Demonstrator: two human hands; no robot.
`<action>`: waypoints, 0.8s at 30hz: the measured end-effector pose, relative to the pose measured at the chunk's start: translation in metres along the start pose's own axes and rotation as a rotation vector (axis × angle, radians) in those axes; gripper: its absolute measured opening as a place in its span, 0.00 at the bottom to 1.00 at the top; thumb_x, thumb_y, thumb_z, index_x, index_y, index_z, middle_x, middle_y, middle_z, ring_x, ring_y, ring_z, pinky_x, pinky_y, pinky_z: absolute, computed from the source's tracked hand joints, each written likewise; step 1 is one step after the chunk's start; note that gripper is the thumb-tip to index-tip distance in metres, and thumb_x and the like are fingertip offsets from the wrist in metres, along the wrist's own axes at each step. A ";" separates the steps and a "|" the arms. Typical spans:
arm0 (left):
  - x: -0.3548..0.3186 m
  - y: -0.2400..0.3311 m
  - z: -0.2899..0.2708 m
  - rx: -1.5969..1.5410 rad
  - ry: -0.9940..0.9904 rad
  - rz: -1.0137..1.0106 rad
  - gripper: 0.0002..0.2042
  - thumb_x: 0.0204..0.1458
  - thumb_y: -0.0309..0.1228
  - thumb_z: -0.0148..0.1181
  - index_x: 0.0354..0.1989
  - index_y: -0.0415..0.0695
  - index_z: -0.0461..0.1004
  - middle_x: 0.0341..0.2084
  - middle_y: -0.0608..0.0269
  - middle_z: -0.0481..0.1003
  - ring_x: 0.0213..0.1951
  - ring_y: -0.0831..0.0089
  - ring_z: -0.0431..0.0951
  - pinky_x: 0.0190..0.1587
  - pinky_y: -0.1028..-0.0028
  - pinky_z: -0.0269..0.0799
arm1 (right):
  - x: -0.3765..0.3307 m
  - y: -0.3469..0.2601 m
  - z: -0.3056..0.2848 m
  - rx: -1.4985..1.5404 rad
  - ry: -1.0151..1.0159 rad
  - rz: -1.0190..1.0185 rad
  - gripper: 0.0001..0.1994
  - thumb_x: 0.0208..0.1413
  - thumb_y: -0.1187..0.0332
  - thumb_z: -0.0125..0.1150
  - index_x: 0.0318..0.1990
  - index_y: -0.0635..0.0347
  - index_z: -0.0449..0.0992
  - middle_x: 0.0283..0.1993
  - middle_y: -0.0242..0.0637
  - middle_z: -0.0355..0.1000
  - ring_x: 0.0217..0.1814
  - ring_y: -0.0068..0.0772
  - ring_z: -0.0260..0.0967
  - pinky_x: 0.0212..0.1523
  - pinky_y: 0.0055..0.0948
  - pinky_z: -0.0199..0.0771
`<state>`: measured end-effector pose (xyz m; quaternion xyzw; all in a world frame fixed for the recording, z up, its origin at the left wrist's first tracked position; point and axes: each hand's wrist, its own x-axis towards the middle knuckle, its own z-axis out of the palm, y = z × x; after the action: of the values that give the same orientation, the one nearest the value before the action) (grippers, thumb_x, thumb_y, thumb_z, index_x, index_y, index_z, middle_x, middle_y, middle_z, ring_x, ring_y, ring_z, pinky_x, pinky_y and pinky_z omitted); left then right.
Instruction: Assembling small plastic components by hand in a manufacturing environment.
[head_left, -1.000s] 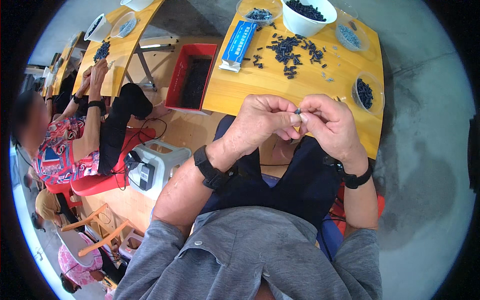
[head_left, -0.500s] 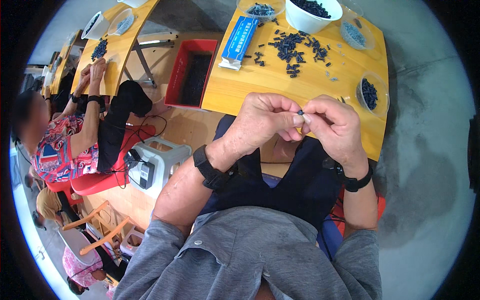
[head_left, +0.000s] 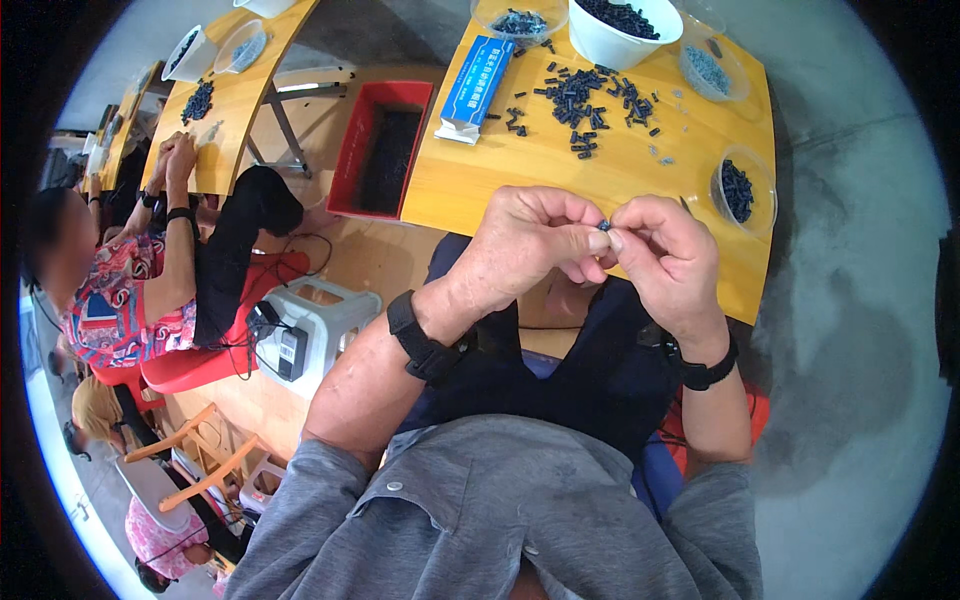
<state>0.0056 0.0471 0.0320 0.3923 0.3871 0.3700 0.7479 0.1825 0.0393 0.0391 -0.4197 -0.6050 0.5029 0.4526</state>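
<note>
My left hand [head_left: 530, 245] and my right hand [head_left: 668, 260] meet over the near edge of the yellow table [head_left: 455, 190], thumbs and forefingers pinched together. Between the fingertips is a small dark piece [head_left: 603, 226] with a bluish tint, mostly covered by the fingers. Beyond the hands lies a loose pile of short black cylindrical parts [head_left: 577, 97]. A clear round tub [head_left: 771, 205] of similar black parts stands to the right of my right hand. Several tiny grey pieces [head_left: 664, 160] are scattered near the pile.
A white bowl [head_left: 612, 52] of black parts and a clear tub [head_left: 742, 88] of blue-grey pieces stand at the back. A blue-and-white box [head_left: 474, 88] lies at the left. Beside the table is a red crate [head_left: 338, 185]; a grey stool [head_left: 350, 300] and a seated person [head_left: 130, 310] are further left.
Both hands stay nearly in place, with the small piece turned slightly so more blue shows. At the other table, the seated person's hands have drawn closer together and slightly nearer them.
</note>
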 end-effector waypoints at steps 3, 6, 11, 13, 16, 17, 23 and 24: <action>-0.002 -0.001 -0.002 -0.031 -0.009 -0.009 0.04 0.51 0.23 0.59 0.33 0.35 0.75 0.25 0.62 0.77 0.25 0.77 0.78 0.28 0.81 0.75 | 0.003 -0.003 -0.004 -0.094 -0.084 -0.039 0.05 0.49 0.83 0.56 0.32 0.65 0.72 0.28 0.35 0.70 0.29 0.21 0.69 0.29 0.20 0.69; -0.003 0.002 -0.001 -0.011 -0.025 -0.014 0.04 0.51 0.23 0.59 0.34 0.35 0.75 0.26 0.61 0.77 0.25 0.77 0.78 0.28 0.81 0.75 | 0.005 -0.004 -0.008 -0.181 -0.127 -0.110 0.05 0.48 0.83 0.56 0.31 0.65 0.72 0.27 0.35 0.69 0.27 0.23 0.68 0.27 0.20 0.68; -0.002 0.004 -0.001 -0.003 -0.035 -0.014 0.05 0.51 0.22 0.59 0.35 0.35 0.75 0.26 0.61 0.77 0.25 0.77 0.78 0.28 0.81 0.75 | 0.006 -0.005 -0.009 -0.205 -0.128 -0.150 0.05 0.46 0.84 0.56 0.30 0.65 0.72 0.27 0.35 0.69 0.26 0.25 0.67 0.26 0.21 0.66; -0.002 0.005 -0.002 0.003 -0.044 -0.013 0.05 0.51 0.22 0.59 0.35 0.35 0.75 0.26 0.61 0.77 0.25 0.77 0.78 0.28 0.81 0.75 | 0.006 -0.007 -0.009 -0.208 -0.151 -0.097 0.05 0.46 0.84 0.56 0.30 0.65 0.71 0.27 0.35 0.69 0.26 0.24 0.67 0.26 0.22 0.67; 0.000 0.004 -0.003 0.030 -0.054 -0.017 0.05 0.51 0.23 0.60 0.35 0.35 0.76 0.26 0.61 0.77 0.25 0.77 0.78 0.28 0.81 0.75 | 0.006 -0.009 -0.009 -0.213 -0.157 -0.041 0.05 0.47 0.84 0.55 0.30 0.65 0.71 0.27 0.36 0.69 0.27 0.27 0.68 0.26 0.23 0.67; 0.000 0.003 -0.003 0.034 -0.040 -0.005 0.05 0.51 0.23 0.59 0.34 0.35 0.76 0.25 0.61 0.77 0.25 0.77 0.78 0.28 0.81 0.75 | 0.007 -0.007 -0.008 -0.212 -0.157 -0.040 0.05 0.47 0.84 0.55 0.30 0.65 0.71 0.27 0.36 0.69 0.27 0.27 0.68 0.26 0.23 0.67; 0.001 -0.017 -0.008 0.123 0.017 -0.030 0.04 0.51 0.22 0.58 0.34 0.36 0.76 0.24 0.62 0.77 0.25 0.79 0.77 0.28 0.82 0.74 | -0.005 0.017 0.006 -0.322 -0.086 -0.143 0.05 0.49 0.83 0.52 0.32 0.64 0.70 0.28 0.40 0.67 0.26 0.35 0.67 0.27 0.27 0.67; 0.000 -0.023 -0.008 0.121 0.005 -0.043 0.03 0.51 0.21 0.58 0.33 0.36 0.76 0.24 0.63 0.77 0.25 0.79 0.77 0.28 0.82 0.73 | -0.011 0.023 0.007 -0.271 -0.076 -0.076 0.06 0.49 0.83 0.51 0.33 0.64 0.69 0.28 0.40 0.67 0.25 0.34 0.67 0.27 0.27 0.67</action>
<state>0.0040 0.0406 0.0088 0.4273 0.4192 0.3306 0.7297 0.1794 0.0299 0.0144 -0.4342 -0.6996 0.4146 0.3874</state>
